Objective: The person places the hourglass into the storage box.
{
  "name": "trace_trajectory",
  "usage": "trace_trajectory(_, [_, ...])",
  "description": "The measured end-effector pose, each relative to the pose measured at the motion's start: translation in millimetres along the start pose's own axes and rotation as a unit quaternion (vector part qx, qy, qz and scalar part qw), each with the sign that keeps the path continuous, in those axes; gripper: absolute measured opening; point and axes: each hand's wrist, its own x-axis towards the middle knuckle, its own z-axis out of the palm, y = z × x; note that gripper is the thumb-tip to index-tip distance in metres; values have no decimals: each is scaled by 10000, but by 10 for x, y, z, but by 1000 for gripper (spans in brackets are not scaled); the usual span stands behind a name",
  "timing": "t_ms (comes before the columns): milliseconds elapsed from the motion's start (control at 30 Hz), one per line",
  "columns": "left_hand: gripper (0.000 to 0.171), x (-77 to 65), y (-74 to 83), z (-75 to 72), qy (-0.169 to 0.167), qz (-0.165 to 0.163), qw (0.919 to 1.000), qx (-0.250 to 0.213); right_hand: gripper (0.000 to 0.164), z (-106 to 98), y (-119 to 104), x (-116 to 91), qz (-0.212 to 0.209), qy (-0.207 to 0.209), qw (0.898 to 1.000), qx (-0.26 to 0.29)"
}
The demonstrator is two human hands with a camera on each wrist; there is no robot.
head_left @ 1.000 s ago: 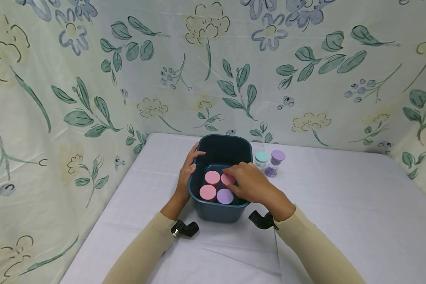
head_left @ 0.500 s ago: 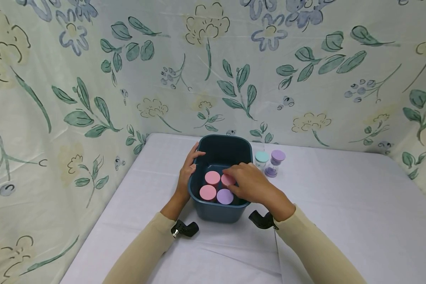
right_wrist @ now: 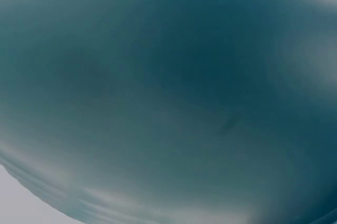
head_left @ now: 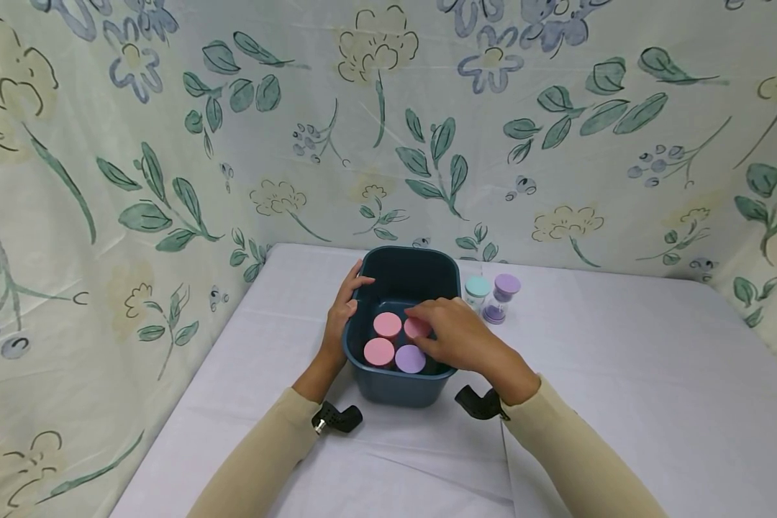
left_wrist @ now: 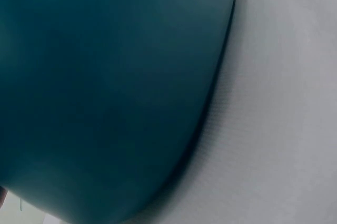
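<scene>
A dark blue plastic bin (head_left: 401, 388) stands on the table, with several sand timers upright inside it, seen from above by their round caps. My left hand (head_left: 339, 316) holds the bin's left side, a fingertip over the rim. Reaching in over the right rim, my right hand (head_left: 456, 331) pinches a pink-capped sand timer (head_left: 416, 328) between thumb and fingers. Beside it are a pink sand timer (head_left: 387, 325), another pink sand timer (head_left: 379, 352) and a purple sand timer (head_left: 411, 358). Both wrist views show mostly the bin's blue outer wall (left_wrist: 116, 87).
Just right of the bin, a teal-capped sand timer (head_left: 477, 287) and a purple sand timer (head_left: 501, 298) stand on the white-covered table (head_left: 621, 374). A floral cloth (head_left: 388, 129) hangs behind the table and along its left side.
</scene>
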Motion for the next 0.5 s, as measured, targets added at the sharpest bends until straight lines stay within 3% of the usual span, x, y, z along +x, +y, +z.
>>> trace_trajectory(200, [45,-3,255,-8,-135,-44,9997,-189,43,2,52,-13,-133,257,9986,444])
trace_trajectory(500, [47,0,-16,5,51,135,9999,30,40,22,112,-21,-260,535,9930,1022])
